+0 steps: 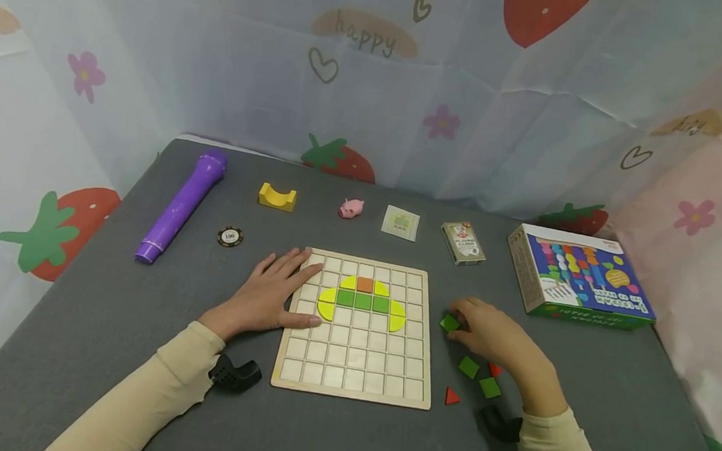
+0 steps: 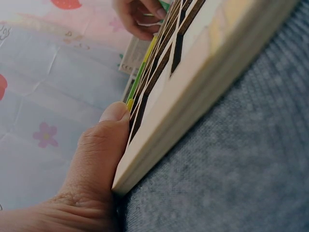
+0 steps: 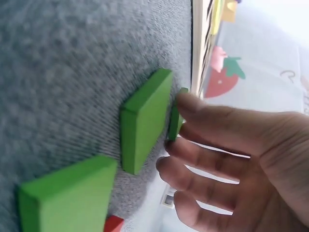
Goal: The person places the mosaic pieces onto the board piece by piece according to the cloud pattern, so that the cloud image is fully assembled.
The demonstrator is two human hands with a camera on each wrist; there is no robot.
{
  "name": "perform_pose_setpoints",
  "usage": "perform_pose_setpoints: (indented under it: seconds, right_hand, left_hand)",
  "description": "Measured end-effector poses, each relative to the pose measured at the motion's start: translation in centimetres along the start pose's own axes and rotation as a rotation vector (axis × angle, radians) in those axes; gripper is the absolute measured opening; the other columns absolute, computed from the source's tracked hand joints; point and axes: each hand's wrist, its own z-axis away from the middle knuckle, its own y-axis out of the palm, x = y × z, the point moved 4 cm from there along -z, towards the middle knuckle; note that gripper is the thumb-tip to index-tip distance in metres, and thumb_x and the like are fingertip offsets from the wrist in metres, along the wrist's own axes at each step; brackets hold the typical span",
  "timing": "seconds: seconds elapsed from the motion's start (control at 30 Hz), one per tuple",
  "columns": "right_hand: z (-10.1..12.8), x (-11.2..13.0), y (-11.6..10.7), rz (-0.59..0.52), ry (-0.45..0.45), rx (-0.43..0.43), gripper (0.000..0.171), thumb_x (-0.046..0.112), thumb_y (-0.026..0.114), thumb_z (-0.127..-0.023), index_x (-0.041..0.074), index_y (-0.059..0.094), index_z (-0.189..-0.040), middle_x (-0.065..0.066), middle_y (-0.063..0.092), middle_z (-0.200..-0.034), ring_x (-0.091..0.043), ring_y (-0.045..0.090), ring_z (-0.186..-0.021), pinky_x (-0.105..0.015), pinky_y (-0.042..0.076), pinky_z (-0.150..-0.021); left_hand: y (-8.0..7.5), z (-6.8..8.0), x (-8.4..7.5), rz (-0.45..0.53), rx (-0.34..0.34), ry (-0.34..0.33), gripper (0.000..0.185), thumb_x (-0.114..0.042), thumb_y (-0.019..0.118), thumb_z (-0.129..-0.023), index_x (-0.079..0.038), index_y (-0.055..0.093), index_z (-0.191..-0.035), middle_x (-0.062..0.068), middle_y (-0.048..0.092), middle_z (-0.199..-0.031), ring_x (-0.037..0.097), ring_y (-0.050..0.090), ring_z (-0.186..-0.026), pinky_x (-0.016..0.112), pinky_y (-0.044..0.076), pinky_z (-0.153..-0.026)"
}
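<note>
A pale curtain (image 1: 409,82) printed with strawberries, flowers, hearts and the word "happy" hangs around the back and both sides of a grey felt-covered table (image 1: 110,306).

At the table's centre lies a wooden grid board (image 1: 352,351), with yellow, green and orange tiles filling part of its upper rows. A colourful game box (image 1: 577,282) sits at 3 o'clock from the board, and a purple tube (image 1: 180,206) lies at 10 o'clock.

The left hand (image 1: 268,296) rests flat at the board's 9 o'clock edge, fingers straight and slightly spread, fingertips on the board's upper left corner; the left wrist view shows the thumb (image 2: 104,145) pressed against the board's side. The right hand (image 1: 498,336), just off the board's 3 o'clock edge, pinches a green square tile (image 1: 450,322) between its fingertips.

2 more green tiles (image 1: 468,366) and 2 red triangles (image 1: 452,397) lie at the board's 4 o'clock. Along the far edge, from 11 to 1 o'clock, stand a poker chip (image 1: 230,236), yellow block (image 1: 277,196), pink pig (image 1: 351,209), small packet (image 1: 400,223) and card deck (image 1: 463,243).
</note>
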Motion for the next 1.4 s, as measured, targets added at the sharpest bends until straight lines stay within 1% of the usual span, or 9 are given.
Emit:
perform_pose_setpoints:
  seconds: [0.1, 0.3, 0.53, 0.7, 0.83, 1.0, 1.1, 1.27, 1.4]
  right_hand:
    - [-0.1, 0.0, 0.2, 0.004, -0.007, -0.01, 0.036, 0.019, 0.071, -0.088, 0.002, 0.061, -0.118, -0.011, 0.062, -0.109, -0.025, 0.061, -0.096, -0.045, 0.051, -0.082]
    - [0.0, 0.3, 0.0, 0.016, -0.057, -0.04, 0.033, 0.015, 0.07, -0.088, 0.002, 0.061, -0.117, -0.01, 0.061, -0.109, -0.024, 0.061, -0.094, -0.043, 0.052, -0.08]
    - [0.0, 1.8, -0.8, 0.005, -0.11, -0.069, 0.031, 0.015, 0.068, -0.09, 0.005, 0.061, -0.119, -0.007, 0.059, -0.11, -0.021, 0.062, -0.093, -0.038, 0.053, -0.078]
    - [-0.4, 3.5, -1.3, 0.02, -0.161, -0.101, 0.032, 0.014, 0.068, -0.09, 0.006, 0.061, -0.12, -0.006, 0.058, -0.112, -0.016, 0.062, -0.088, -0.032, 0.053, -0.074]
    - [-1.1, 4.9, -1.6, 0.056, -0.2, -0.117, 0.031, 0.014, 0.069, -0.089, 0.007, 0.062, -0.119, -0.005, 0.059, -0.111, -0.011, 0.059, -0.082, -0.029, 0.051, -0.07]
    - [-2.2, 7.1, -1.7, 0.073, -0.225, -0.093, 0.031, 0.014, 0.069, -0.089, 0.008, 0.061, -0.119, -0.004, 0.06, -0.111, -0.011, 0.059, -0.083, -0.03, 0.052, -0.073]
    - [-2.9, 8.4, -1.6, 0.076, -0.245, -0.074, 0.03, 0.015, 0.07, -0.089, 0.009, 0.062, -0.116, -0.002, 0.06, -0.11, -0.011, 0.059, -0.084, -0.029, 0.052, -0.073]
    - [-3.7, 10.6, -1.3, 0.084, -0.311, -0.069, 0.025, 0.016, 0.072, -0.087, 0.011, 0.064, -0.11, 0.001, 0.06, -0.104, -0.008, 0.057, -0.079, -0.027, 0.051, -0.07]
    - [-4.3, 11.9, -1.0, 0.081, -0.351, -0.055, 0.022, 0.015, 0.071, -0.087, 0.012, 0.066, -0.109, 0.002, 0.06, -0.102, -0.009, 0.058, -0.082, -0.028, 0.052, -0.074]
  left_hand:
    - [0.1, 0.0, 0.0, 0.0, -0.001, 0.004, 0.093, -0.064, 0.062, -0.081, -0.019, 0.025, -0.154, 0.01, 0.012, -0.161, 0.031, 0.009, -0.148, 0.056, 0.006, -0.116]
    - [-0.1, 0.0, -0.1, -0.004, -0.007, 0.003, 0.093, -0.066, 0.062, -0.081, -0.019, 0.026, -0.153, 0.011, 0.013, -0.161, 0.031, 0.011, -0.148, 0.057, 0.007, -0.115]
    - [0.1, 0.0, 0.1, -0.008, -0.002, -0.007, 0.095, -0.067, 0.061, -0.08, -0.02, 0.024, -0.154, 0.008, 0.011, -0.161, 0.029, 0.009, -0.148, 0.056, 0.005, -0.116]
    - [0.1, 0.0, 0.1, -0.008, -0.001, -0.008, 0.095, -0.067, 0.061, -0.08, -0.021, 0.024, -0.154, 0.008, 0.011, -0.161, 0.029, 0.009, -0.148, 0.056, 0.005, -0.116]
    - [0.1, 0.0, 0.1, -0.011, -0.001, -0.008, 0.094, -0.067, 0.061, -0.081, -0.021, 0.024, -0.154, 0.009, 0.011, -0.161, 0.029, 0.009, -0.148, 0.056, 0.005, -0.116]
    - [0.0, 0.0, 0.0, -0.012, -0.003, -0.007, 0.094, -0.067, 0.061, -0.081, -0.021, 0.025, -0.154, 0.008, 0.011, -0.161, 0.029, 0.009, -0.148, 0.056, 0.005, -0.116]
    - [0.1, 0.0, 0.0, -0.011, -0.006, -0.004, 0.094, -0.066, 0.061, -0.081, -0.02, 0.025, -0.154, 0.009, 0.011, -0.161, 0.03, 0.01, -0.148, 0.056, 0.005, -0.116]
    - [0.1, 0.0, 0.1, -0.018, -0.014, 0.004, 0.093, -0.067, 0.061, -0.081, -0.021, 0.025, -0.154, 0.009, 0.012, -0.161, 0.03, 0.01, -0.148, 0.056, 0.007, -0.116]
    - [0.1, 0.0, 0.1, -0.015, -0.015, 0.005, 0.093, -0.067, 0.061, -0.081, -0.021, 0.025, -0.154, 0.009, 0.012, -0.161, 0.03, 0.01, -0.148, 0.057, 0.007, -0.115]
